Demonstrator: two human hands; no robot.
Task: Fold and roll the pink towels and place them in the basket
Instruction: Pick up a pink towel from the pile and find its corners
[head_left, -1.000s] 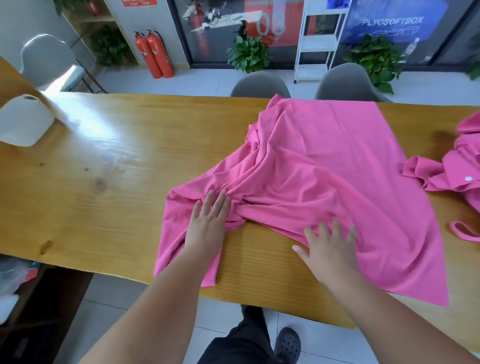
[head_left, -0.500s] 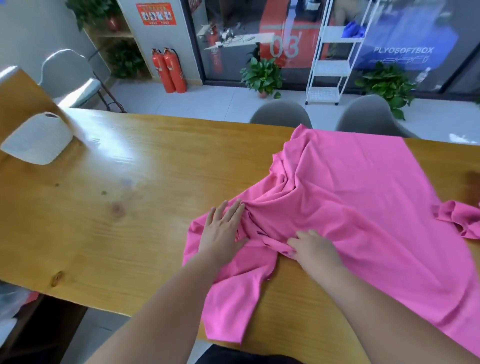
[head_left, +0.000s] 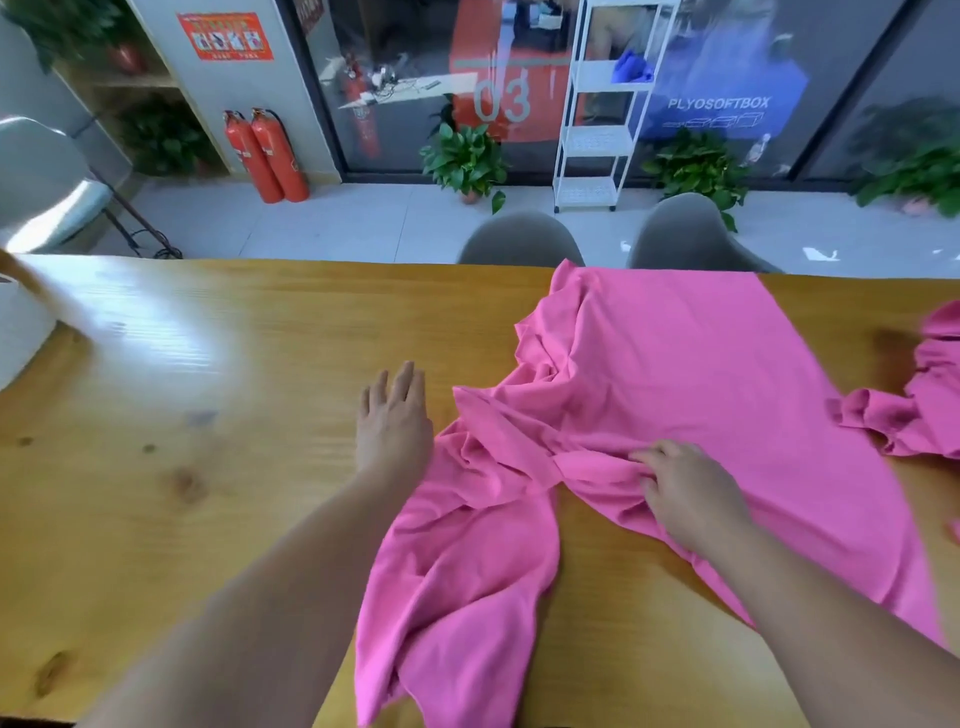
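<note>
The large pink cloth towel is draping one corner over the near edge of the long wooden table, the right hand is now pinching its bunched ridge, and farther off the left hand, fingers straight, is moving off the cloth over bare wood, so spreading is likely still preceding folding.

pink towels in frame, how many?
2. Spread towel mid-table, gripped by the right hand; crumpled towel at the right edge, partly cropped. More may lie outside.

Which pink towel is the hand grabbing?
The big towel spread across the middle of the table: the right hand pinches a bunched fold of it. The small towel lies crumpled at the table's right edge, untouched.
</note>
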